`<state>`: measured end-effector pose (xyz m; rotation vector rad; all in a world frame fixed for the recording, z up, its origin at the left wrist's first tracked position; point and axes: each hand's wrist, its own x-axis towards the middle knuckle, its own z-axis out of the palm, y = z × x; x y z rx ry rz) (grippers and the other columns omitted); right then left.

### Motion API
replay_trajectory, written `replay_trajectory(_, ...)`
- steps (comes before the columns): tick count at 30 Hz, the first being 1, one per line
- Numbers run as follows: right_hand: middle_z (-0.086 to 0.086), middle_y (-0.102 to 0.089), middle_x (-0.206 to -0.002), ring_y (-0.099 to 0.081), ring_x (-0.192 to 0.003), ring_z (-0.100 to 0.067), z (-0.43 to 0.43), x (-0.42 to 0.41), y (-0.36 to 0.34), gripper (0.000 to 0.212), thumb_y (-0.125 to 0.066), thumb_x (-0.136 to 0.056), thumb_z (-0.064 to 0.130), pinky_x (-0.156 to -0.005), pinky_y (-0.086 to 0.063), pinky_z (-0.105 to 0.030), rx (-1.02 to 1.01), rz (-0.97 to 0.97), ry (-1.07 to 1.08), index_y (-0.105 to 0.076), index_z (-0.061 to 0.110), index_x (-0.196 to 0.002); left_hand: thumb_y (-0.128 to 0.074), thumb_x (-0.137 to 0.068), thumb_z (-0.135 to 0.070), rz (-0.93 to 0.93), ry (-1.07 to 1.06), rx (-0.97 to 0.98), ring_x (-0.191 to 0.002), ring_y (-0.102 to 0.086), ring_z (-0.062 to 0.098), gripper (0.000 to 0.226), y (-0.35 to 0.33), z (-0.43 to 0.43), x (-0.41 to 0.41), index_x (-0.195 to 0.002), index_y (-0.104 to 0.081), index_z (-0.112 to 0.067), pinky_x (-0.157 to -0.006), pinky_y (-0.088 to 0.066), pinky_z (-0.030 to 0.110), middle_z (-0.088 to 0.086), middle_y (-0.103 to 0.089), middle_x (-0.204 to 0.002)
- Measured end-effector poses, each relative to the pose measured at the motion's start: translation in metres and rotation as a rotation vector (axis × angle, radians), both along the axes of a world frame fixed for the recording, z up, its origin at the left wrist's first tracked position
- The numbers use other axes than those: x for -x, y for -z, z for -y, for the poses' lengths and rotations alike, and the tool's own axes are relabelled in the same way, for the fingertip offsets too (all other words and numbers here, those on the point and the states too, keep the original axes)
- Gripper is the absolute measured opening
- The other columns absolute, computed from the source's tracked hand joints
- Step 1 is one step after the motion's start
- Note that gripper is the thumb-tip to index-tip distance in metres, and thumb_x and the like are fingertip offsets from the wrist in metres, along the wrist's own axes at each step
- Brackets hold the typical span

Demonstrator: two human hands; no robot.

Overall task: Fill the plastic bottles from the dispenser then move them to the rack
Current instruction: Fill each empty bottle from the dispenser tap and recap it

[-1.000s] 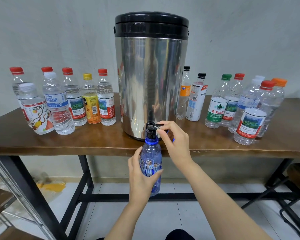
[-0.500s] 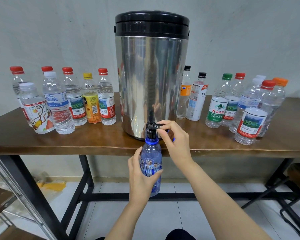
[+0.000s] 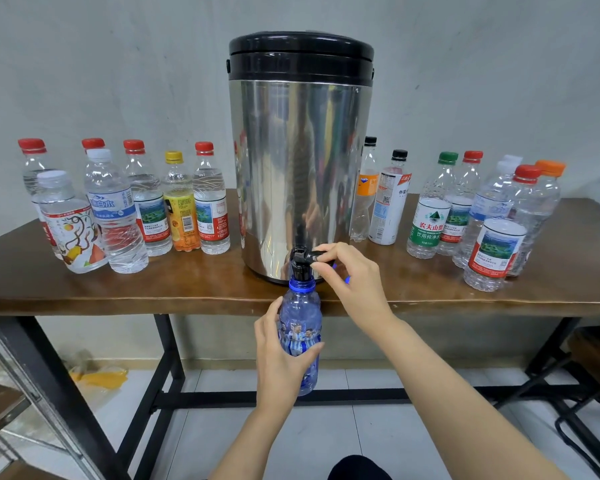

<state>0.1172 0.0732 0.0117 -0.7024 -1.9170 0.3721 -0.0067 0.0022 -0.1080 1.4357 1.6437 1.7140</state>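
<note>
A tall steel dispenser (image 3: 300,161) with a black lid stands at the middle of the wooden table (image 3: 194,289). Its black tap (image 3: 300,263) juts over the front edge. A blue-tinted plastic bottle (image 3: 300,327) is held upright with its open neck right under the tap. My left hand (image 3: 279,358) grips the bottle's body. My right hand (image 3: 354,282) pinches the tap lever between thumb and fingers; a small blue cap peeks out under its palm.
Several capped bottles (image 3: 118,209) stand left of the dispenser and several more (image 3: 482,216) to its right. Black table legs and a crossbar (image 3: 291,398) run below. A metal frame with wooden shelves (image 3: 18,393) sits at the lower left.
</note>
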Motion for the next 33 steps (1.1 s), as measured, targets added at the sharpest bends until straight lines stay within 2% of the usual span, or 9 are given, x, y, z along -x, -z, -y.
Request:
replay_trajectory(5,0.011,-0.058,-0.122,-0.056,-0.091,0.000,0.002,-0.015,-0.011,0.022,-0.069,-0.091,0.021,-0.081,-0.043,-0.010,-0.030,0.240,-0.029,-0.063,0.015,-0.112,-0.091,-0.064,-0.013,0.002,0.010,-0.018,-0.123,-0.040,-0.011,0.101,0.000,0.001,0.001,-0.132,-0.028,-0.054,-0.086,-0.041,0.000,-0.013,-0.037,-0.128)
replay_trajectory(8,0.003,-0.060,-0.129,-0.050,-0.092,0.006,0.003,-0.017,-0.010,0.020,-0.067,-0.092,0.011,-0.085,-0.045,-0.015,-0.155,0.282,0.004,-0.064,0.008,-0.112,-0.091,-0.064,-0.013,0.001,0.016,-0.020,-0.123,-0.043,-0.006,0.102,0.000,0.001,0.002,-0.131,-0.028,-0.057,-0.087,-0.043,0.002,-0.013,-0.038,-0.129)
replay_trajectory(11,-0.002,-0.066,-0.120,-0.056,-0.103,-0.004,0.008,-0.016,-0.010,0.020,-0.063,-0.091,0.004,-0.091,-0.047,-0.023,-0.217,0.244,0.044,-0.067,0.008,-0.110,-0.091,-0.064,-0.012,0.013,0.019,-0.018,-0.122,-0.045,-0.004,0.100,0.000,0.000,0.001,-0.131,-0.029,-0.053,-0.083,-0.042,0.000,-0.012,-0.038,-0.129)
replay_trajectory(13,0.000,-0.071,-0.110,-0.061,-0.099,-0.013,0.011,-0.014,-0.011,0.020,-0.062,-0.087,0.006,-0.083,-0.050,-0.028,-0.325,0.261,0.127,-0.070,0.010,-0.105,-0.091,-0.064,-0.013,0.016,0.021,-0.021,-0.123,-0.043,-0.006,0.101,0.000,0.000,0.000,-0.132,-0.028,-0.055,-0.083,-0.043,0.002,-0.014,-0.038,-0.129)
replay_trajectory(16,0.004,-0.073,-0.097,-0.060,-0.088,-0.014,0.016,-0.012,-0.017,0.015,-0.068,-0.082,0.015,-0.067,-0.053,-0.026,-0.513,0.302,0.219,-0.075,0.015,-0.095,-0.091,-0.065,-0.015,0.022,0.021,-0.016,-0.122,-0.042,-0.010,0.103,-0.001,0.000,0.000,-0.129,-0.026,-0.061,-0.085,-0.044,0.007,-0.018,-0.037,-0.128)
replay_trajectory(21,0.003,-0.073,-0.091,-0.054,-0.085,-0.015,0.020,-0.013,-0.025,0.017,-0.081,-0.077,0.013,-0.062,-0.052,-0.027,-0.662,0.404,0.217,-0.077,0.014,-0.093,-0.091,-0.065,-0.016,0.034,0.014,0.000,-0.119,-0.038,-0.019,0.100,-0.001,-0.001,-0.001,-0.127,-0.026,-0.061,-0.081,-0.040,0.000,-0.020,-0.036,-0.127)
replay_trajectory(27,0.003,-0.067,-0.084,-0.053,-0.079,-0.020,0.014,-0.012,-0.031,0.010,-0.065,-0.087,0.008,-0.057,-0.043,-0.031,-0.820,0.561,0.246,-0.071,0.014,-0.092,-0.092,-0.064,-0.017,0.039,0.008,-0.015,-0.122,-0.044,-0.007,0.102,0.001,-0.002,-0.001,-0.126,-0.027,-0.066,-0.089,-0.043,0.010,-0.021,-0.036,-0.128)
replay_trajectory(30,0.004,-0.063,-0.079,-0.048,-0.078,-0.018,0.013,-0.010,-0.043,0.011,-0.064,-0.085,0.007,-0.060,-0.031,-0.026,-0.839,0.598,0.233,-0.069,0.015,-0.091,-0.092,-0.064,-0.015,0.041,0.012,-0.016,-0.123,-0.046,-0.001,0.100,0.001,-0.003,-0.001,-0.126,-0.028,-0.062,-0.089,-0.045,0.010,-0.018,-0.037,-0.128)
replay_trajectory(33,0.010,-0.058,-0.074,-0.041,-0.077,-0.012,0.009,0.013,-0.073,0.016,-0.056,-0.090,0.016,-0.055,-0.023,-0.024,-0.623,0.631,0.232,-0.070,0.023,-0.090,-0.092,-0.063,-0.014,0.046,0.018,-0.011,-0.124,-0.046,0.000,0.100,0.000,-0.003,0.000,-0.126,-0.030,-0.060,-0.092,-0.048,0.014,-0.017,-0.038,-0.128)
